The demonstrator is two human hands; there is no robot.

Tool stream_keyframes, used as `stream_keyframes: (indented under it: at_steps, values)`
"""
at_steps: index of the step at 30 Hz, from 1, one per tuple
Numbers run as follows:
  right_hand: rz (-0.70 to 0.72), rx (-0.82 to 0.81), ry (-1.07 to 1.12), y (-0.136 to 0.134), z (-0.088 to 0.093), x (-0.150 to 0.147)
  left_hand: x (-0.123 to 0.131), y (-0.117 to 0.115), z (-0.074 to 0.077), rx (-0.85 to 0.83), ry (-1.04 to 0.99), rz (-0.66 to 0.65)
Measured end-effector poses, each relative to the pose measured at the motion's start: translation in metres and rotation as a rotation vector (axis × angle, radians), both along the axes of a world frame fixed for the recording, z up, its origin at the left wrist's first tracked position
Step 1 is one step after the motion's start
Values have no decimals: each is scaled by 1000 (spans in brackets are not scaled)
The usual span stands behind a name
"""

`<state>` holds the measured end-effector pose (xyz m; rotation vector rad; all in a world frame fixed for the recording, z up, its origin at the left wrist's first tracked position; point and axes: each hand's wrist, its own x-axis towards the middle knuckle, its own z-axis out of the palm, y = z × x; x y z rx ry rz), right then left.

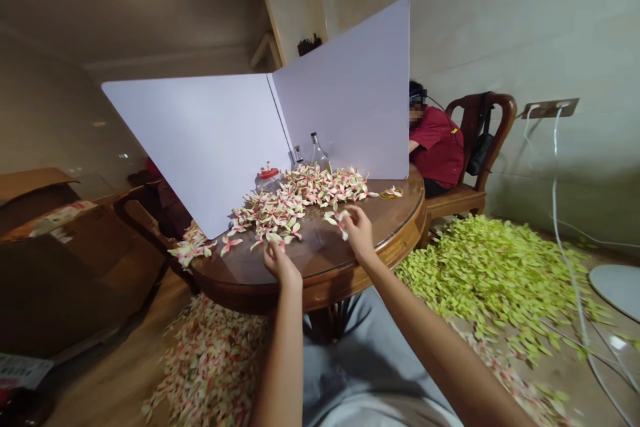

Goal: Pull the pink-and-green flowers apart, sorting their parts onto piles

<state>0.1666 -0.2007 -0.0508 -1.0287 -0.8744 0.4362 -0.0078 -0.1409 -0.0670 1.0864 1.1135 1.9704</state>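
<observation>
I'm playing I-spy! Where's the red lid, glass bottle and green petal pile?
Red lid (269,173), head view, on its top.
Glass bottle (321,157), head view, on its body.
Green petal pile (493,280), head view, on its middle.

The flower petals (295,210) are cream, streaked pink; the floor heap (495,280) is yellow-green; the jar lid (269,173) is red; the divider panels (200,147) are pale lavender.

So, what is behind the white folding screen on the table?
The white screen hides the far part of the table, so nothing there can be seen. Past its right edge sits a person in a dark red shirt on a wooden armchair.
</observation>
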Motion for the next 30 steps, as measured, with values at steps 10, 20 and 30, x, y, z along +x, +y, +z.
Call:
stream_keyframes:
  at_steps: [10,20,30]
  values:
    - [-474,-392,-117,-192,-144,97,122,-166,-39,335,671,-788]
    - [-273,-659,-708,-252,-159,192,6,14,36,81,925,-231]
    - [-143,-413,-713,-201,-96,86,-39,69,17,-49,1168,-229]
